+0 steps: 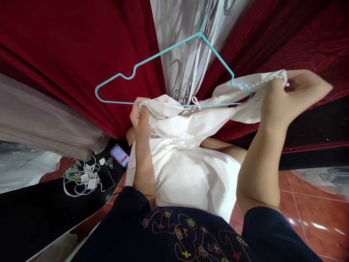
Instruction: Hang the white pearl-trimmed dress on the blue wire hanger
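Note:
A white dress (pixel 191 163) with pearl-like trim along its neckline drapes over my lap. A light blue hanger (pixel 166 49) stands above it, its right end inside the dress's right shoulder. The hanger's left end sticks out free, outside the fabric. My left hand (pixel 140 114) is closed on the dress's left shoulder edge, beside the hanger's bottom bar; whether it also grips the bar I cannot tell. Pulled out to the right, the other shoulder is pinched in my right hand (pixel 294 89). The hanger's hook is hard to make out against the pale cloth behind.
Red curtains (pixel 81 43) hang ahead on both sides, with sheer white fabric (pixel 177 47) between them. At left, a black table (pixel 54 211) bears white cables (pixel 81 178), a dark phone (pixel 106 178) and a lit phone (pixel 120 154). Reddish tiles (pixel 308 211) cover the floor.

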`<state>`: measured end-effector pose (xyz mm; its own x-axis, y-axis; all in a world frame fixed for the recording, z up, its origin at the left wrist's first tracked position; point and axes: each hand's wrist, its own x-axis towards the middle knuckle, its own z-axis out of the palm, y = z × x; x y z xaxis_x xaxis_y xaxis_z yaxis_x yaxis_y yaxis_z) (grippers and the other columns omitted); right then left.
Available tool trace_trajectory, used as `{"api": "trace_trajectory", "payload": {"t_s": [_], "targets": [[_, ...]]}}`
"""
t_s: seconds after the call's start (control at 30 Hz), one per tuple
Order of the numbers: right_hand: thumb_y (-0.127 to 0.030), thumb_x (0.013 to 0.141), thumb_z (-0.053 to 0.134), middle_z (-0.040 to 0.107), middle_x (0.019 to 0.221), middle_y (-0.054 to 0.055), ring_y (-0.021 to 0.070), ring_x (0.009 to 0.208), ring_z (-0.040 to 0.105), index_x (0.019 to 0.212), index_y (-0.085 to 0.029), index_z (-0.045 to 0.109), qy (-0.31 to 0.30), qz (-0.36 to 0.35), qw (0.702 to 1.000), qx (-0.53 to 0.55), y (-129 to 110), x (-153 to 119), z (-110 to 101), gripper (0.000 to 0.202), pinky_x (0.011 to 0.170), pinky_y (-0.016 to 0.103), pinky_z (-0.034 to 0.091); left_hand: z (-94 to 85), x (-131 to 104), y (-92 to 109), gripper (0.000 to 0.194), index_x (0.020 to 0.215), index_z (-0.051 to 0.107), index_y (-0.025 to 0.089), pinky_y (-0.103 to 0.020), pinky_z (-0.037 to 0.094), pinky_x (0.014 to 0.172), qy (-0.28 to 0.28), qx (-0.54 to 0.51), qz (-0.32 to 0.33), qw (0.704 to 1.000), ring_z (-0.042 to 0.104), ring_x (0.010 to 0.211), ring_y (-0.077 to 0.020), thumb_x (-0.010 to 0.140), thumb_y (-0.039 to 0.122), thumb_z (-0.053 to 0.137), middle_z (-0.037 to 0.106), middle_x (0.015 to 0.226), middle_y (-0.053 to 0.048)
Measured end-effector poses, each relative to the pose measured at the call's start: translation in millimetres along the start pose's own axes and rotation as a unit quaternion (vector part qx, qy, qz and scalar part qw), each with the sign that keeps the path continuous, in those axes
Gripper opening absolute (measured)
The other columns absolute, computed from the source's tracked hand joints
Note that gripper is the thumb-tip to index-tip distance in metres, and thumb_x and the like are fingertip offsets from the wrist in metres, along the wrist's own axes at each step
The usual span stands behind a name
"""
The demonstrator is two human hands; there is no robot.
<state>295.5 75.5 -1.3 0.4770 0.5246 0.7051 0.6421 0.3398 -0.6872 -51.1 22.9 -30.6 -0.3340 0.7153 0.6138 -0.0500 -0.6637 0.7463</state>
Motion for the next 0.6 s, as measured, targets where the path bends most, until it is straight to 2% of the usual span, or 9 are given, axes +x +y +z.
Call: {"api": "trace_trajectory", "payload": {"t_s": [0.03,0.07,0.17,0.23,0.3,0.4,0.47,0.53,0.6], "targets": [[-0.016,0.086,0.068,0.061,0.067,0.000,0.0054,0.065,0.055,0.073,-0.011,0.073,0.026,0.001,0.999,-0.019,12,1,-5,0.014,0.063,0.025,0.035,-0.8,1,-1,0.035,0.099,0.069,0.021,-0.027,0.060,0.076,0.004,0.005,0.000,1.000,0.075,0.078,-0.0158,0.103,0.055,0.062,0.070,0.082,0.000],[-0.018,0.085,0.070,0.062,0.068,0.000,0.0059,0.065,0.056,0.075,-0.011,0.073,0.027,0.002,0.999,-0.037,22,0,-11,0.012,0.063,0.026,0.035,-1.3,1,-3,0.037,0.099,0.069,0.021,-0.027,0.059,0.075,0.004,0.011,-0.006,1.000,0.074,0.077,-0.0156,0.103,0.057,0.062,0.069,0.081,0.000],[-0.025,0.086,0.071,0.068,0.074,0.003,0.0074,0.064,0.057,0.086,-0.012,0.077,-0.041,-0.015,0.997,-0.059,35,-22,-26,0.014,0.060,0.026,0.037,1.4,-1,-7,0.038,0.099,0.067,0.021,-0.027,0.058,0.076,0.001,0.018,-0.036,0.999,0.072,0.078,-0.0155,0.101,0.059,0.064,0.067,0.081,0.000],[-0.031,0.089,0.070,0.071,0.081,0.006,0.0097,0.068,0.060,0.090,-0.013,0.077,-0.079,-0.041,0.995,-0.050,27,-47,-32,0.019,0.062,0.027,0.042,6.8,-4,-10,0.039,0.097,0.067,0.021,-0.027,0.059,0.078,0.020,0.010,-0.055,0.998,0.071,0.079,-0.0149,0.099,0.060,0.066,0.066,0.082,0.000],[-0.039,0.092,0.071,0.071,0.084,0.007,0.0125,0.072,0.063,0.099,-0.014,0.077,-0.038,-0.052,0.998,-0.023,10,-72,-32,0.027,0.067,0.030,0.048,13.6,-7,-13,0.040,0.097,0.066,0.022,-0.029,0.061,0.083,0.041,0.001,-0.073,0.996,0.072,0.080,-0.0157,0.098,0.062,0.066,0.066,0.082,0.000],[-0.045,0.096,0.069,0.070,0.083,0.006,0.0129,0.068,0.064,0.095,-0.017,0.074,0.021,0.001,0.998,0.056,-14,-98,-22,0.029,0.063,0.030,0.048,22.5,-11,-15,0.046,0.099,0.064,0.023,-0.035,0.062,0.095,0.051,0.008,-0.104,0.993,0.076,0.093,-0.0203,0.096,0.068,0.064,0.069,0.087,-0.002],[-0.049,0.097,0.067,0.065,0.077,0.002,0.0118,0.063,0.061,0.100,-0.019,0.070,0.009,0.061,0.992,0.107,-22,-107,-8,0.030,0.060,0.028,0.046,25.8,-13,-15,0.049,0.100,0.062,0.023,-0.037,0.061,0.101,0.053,0.020,-0.119,0.991,0.077,0.102,-0.0228,0.096,0.072,0.063,0.071,0.092,-0.003],[-0.052,0.100,0.062,0.064,0.079,0.000,0.0124,0.067,0.062,0.108,-0.020,0.067,-0.071,0.118,0.982,0.131,-20,-119,8,0.033,0.063,0.028,0.050,27.0,-14,-15,0.050,0.101,0.062,0.023,-0.038,0.060,0.104,0.048,0.027,-0.126,0.990,0.077,0.107,-0.0236,0.096,0.072,0.061,0.072,0.095,-0.004],[-0.053,0.102,0.057,0.072,0.096,0.004,0.0150,0.087,0.070,0.123,-0.020,0.064,-0.239,0.169,0.952,0.086,-10,-140,24,0.040,0.080,0.031,0.057,26.7,-14,-13,0.050,0.101,0.062,0.023,-0.038,0.059,0.105,0.048,0.033,-0.119,0.991,0.076,0.107,-0.0236,0.096,0.073,0.061,0.072,0.096,-0.004]]}}
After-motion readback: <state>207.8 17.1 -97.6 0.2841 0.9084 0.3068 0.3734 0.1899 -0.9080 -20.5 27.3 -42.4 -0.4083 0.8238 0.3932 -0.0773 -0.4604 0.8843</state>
